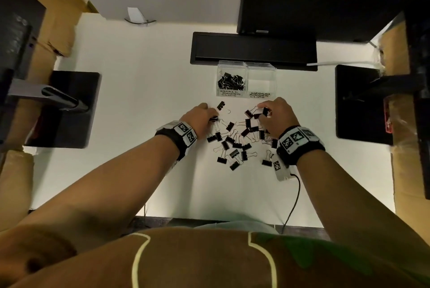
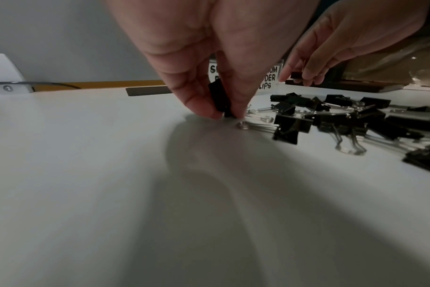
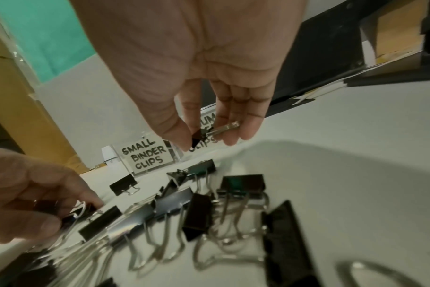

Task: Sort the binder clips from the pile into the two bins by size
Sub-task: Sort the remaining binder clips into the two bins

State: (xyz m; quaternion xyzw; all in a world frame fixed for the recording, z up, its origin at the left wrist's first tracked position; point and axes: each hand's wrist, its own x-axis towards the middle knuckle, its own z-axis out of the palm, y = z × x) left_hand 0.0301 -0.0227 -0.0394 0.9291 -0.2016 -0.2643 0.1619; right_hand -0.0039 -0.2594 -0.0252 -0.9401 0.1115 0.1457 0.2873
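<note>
A black clip (image 2: 220,98) is pinched upright by the left hand (image 2: 209,48), touching the white surface (image 2: 86,174). Another clip (image 3: 199,136), handles pointing right, is pinched by the right hand (image 3: 197,68) above the pile (image 1: 237,139).

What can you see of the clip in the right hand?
The clip is a black binder clip with silver wire handles, body seemingly metal. The right hand pinches its black body between thumb and fingertips, handles pointing toward the other fingers. It hangs clear of the table, above the pile, in front of the medium bin's label. Only the hand touches it. Its size is hard to judge.
</note>
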